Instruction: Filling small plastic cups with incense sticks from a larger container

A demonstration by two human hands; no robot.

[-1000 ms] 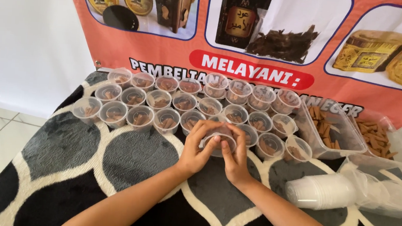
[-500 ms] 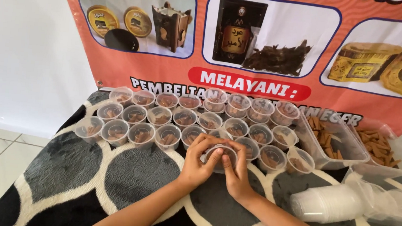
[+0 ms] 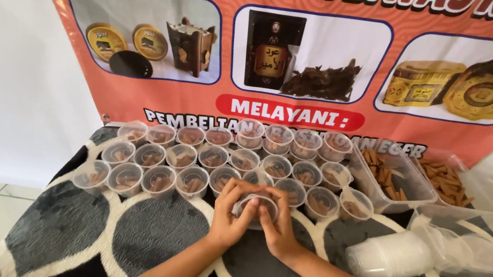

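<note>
Barely shifted since a moment ago, left hand (image 3: 229, 219) and right hand (image 3: 274, 227) both clasp one small clear plastic cup (image 3: 256, 209) just before the rows of filled clear cups (image 3: 215, 156).

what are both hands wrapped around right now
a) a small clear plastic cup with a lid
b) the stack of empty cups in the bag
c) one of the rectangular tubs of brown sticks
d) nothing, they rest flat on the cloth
a: the left hand and right hand close from both sides on one small clear cup at the front of the rows, apart from the bagged stack and the tubs.
</note>
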